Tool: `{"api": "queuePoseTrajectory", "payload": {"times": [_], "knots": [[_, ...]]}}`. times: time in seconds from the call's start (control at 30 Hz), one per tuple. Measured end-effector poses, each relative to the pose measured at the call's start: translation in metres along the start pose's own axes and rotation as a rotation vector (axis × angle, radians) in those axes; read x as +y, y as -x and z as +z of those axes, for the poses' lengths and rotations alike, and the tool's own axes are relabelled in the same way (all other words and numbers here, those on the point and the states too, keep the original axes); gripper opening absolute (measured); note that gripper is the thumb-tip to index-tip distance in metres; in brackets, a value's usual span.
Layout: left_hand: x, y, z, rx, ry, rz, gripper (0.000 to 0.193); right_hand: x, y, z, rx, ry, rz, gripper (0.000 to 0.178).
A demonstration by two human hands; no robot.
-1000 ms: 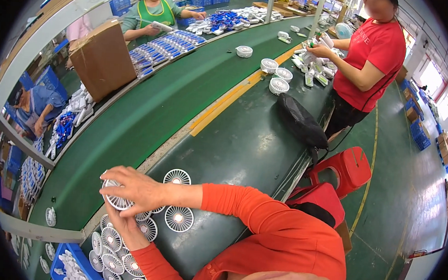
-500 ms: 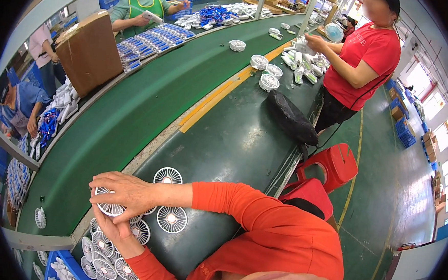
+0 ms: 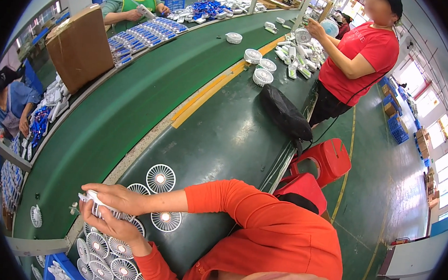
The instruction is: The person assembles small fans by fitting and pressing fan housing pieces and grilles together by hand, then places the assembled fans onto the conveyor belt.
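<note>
Both hands are closed on one white fan head (image 3: 95,200), turned nearly edge-on so that its slatted face is mostly hidden. My right hand (image 3: 127,200) wraps it from above, fingers over the rim. My left hand (image 3: 115,227) cups it from below. Close by on the dark green table, round white fan heads lie face up, one (image 3: 160,178) beyond my right wrist and another (image 3: 166,220) beneath that forearm. A heap of similar fan heads (image 3: 100,270) lies beside my left wrist.
A green conveyor belt (image 3: 133,106) curves along the left. A blue crate (image 3: 70,266) holds white parts at lower left. A black bag (image 3: 285,114) and several fan heads sit farther up the table, near a person in red (image 3: 363,53). Red stools (image 3: 330,162) stand at right.
The fan head has been tilted from showing its round face to nearly edge-on. My hands have shifted slightly left, and my right fingers have closed further around it.
</note>
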State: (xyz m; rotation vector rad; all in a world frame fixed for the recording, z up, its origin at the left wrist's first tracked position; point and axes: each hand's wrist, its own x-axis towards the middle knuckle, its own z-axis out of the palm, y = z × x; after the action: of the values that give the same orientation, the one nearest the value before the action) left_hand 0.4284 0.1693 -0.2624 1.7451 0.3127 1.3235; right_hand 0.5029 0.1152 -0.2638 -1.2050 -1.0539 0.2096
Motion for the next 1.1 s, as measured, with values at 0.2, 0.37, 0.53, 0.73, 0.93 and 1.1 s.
{"api": "queuePoseTrajectory", "payload": {"times": [0.2, 0.37, 0.53, 0.73, 0.93, 1.1], "knots": [[-0.013, 0.006, 0.000, -0.067, -0.021, 0.145, 0.038, -0.011, -0.006, 0.000, -0.066, -0.482, 0.166, 0.055], [-0.019, 0.005, 0.004, -0.070, -0.100, 0.192, 0.046, 0.005, -0.007, 0.000, -0.076, -0.756, 0.527, 0.054], [-0.021, 0.004, -0.009, -0.072, -0.131, 0.062, 0.044, -0.037, -0.015, -0.007, -0.174, -0.509, 0.191, 0.053], [0.001, -0.005, -0.002, 0.100, 0.244, -0.360, 0.041, 0.008, 0.004, 0.004, -0.027, 0.207, -0.186, 0.072], [0.009, -0.007, -0.003, 0.152, 0.475, -0.553, 0.038, 0.004, 0.002, -0.005, -0.203, 0.286, -0.253, 0.079], [0.018, -0.001, 0.005, 0.150, 0.120, -0.224, 0.042, -0.006, 0.000, 0.001, -0.180, -0.039, -0.122, 0.080]]}}
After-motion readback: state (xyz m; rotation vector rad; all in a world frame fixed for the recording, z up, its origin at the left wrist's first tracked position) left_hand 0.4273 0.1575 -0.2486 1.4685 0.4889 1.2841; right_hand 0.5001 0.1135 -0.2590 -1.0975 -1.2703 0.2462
